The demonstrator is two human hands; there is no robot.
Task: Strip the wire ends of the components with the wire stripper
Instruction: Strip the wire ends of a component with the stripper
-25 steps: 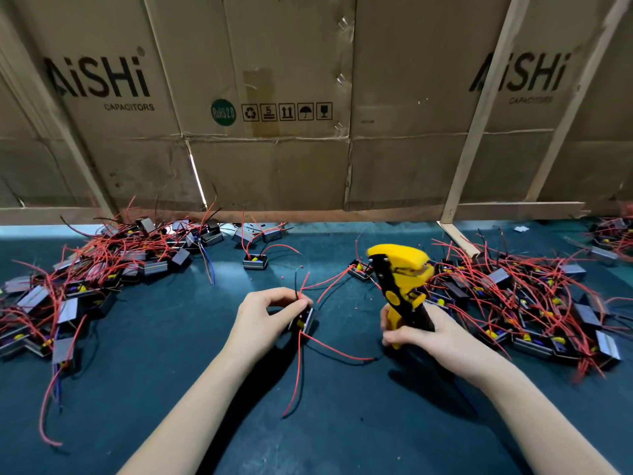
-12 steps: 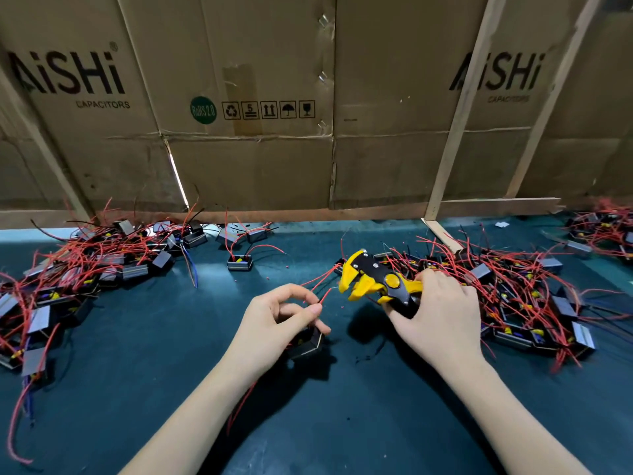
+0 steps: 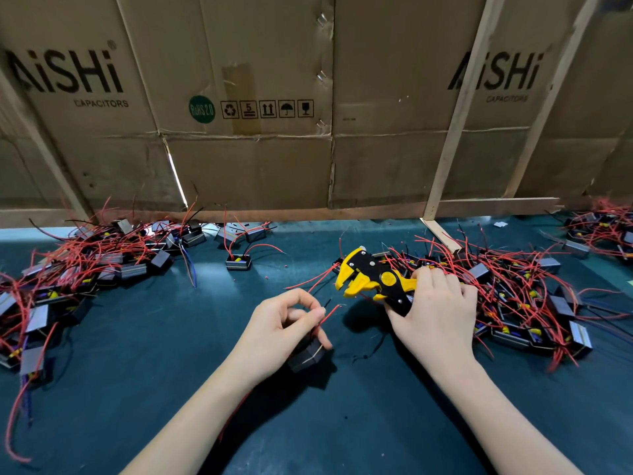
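Beside the wire stripper (image 3: 375, 281), pinched wire (image 3: 328, 315)

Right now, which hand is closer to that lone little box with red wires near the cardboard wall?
Left. The left hand is just below and right of the box; the right hand is farther right, gripping the yellow stripper.

The right hand (image 3: 435, 317) covers the wire stripper's (image 3: 373, 279) handles, so only its yellow head shows. The left hand (image 3: 281, 332) hides most of the small black component (image 3: 306, 356) beneath it. Both forearms run off the bottom edge. The left pile (image 3: 68, 269) of components spills past the left edge, and the far-right pile (image 3: 603, 231) is cut off too. Individual wire tips are too small to judge.
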